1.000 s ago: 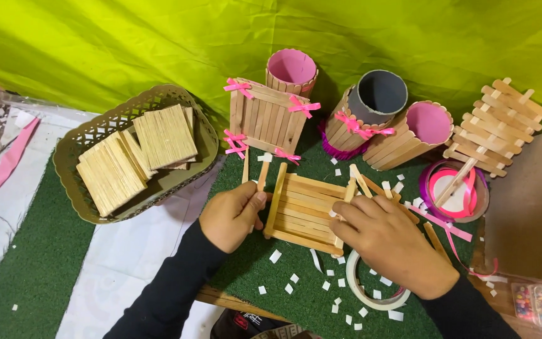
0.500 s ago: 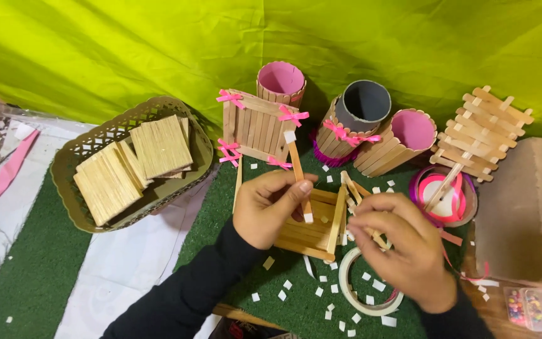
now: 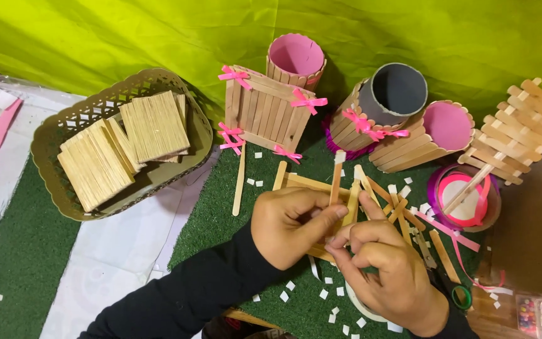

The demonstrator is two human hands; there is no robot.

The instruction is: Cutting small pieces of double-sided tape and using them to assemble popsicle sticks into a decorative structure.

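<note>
My left hand [image 3: 290, 225] pinches a wooden craft stick [image 3: 336, 177] that stands upright, a small white square stuck at its top end. My right hand [image 3: 389, 270] meets it at the stick's lower end, fingers curled around it. Both hands hover over a flat frame of craft sticks [image 3: 305, 185] lying on the green turf mat [image 3: 221, 220]. Part of the frame is hidden under my hands.
An olive basket [image 3: 51, 135] with stacks of craft sticks sits at the left. Behind stand a stick box with pink bows [image 3: 265, 110], pink and grey stick-clad cups [image 3: 296, 59], [image 3: 387, 94], and a stick crate [image 3: 522, 129]. Pink ribbon spool [image 3: 468, 201], loose sticks and white paper bits surround my hands.
Both hands lifted off the frame. My left hand raised a single stick upright, and my right hand came in to meet its lower end.
</note>
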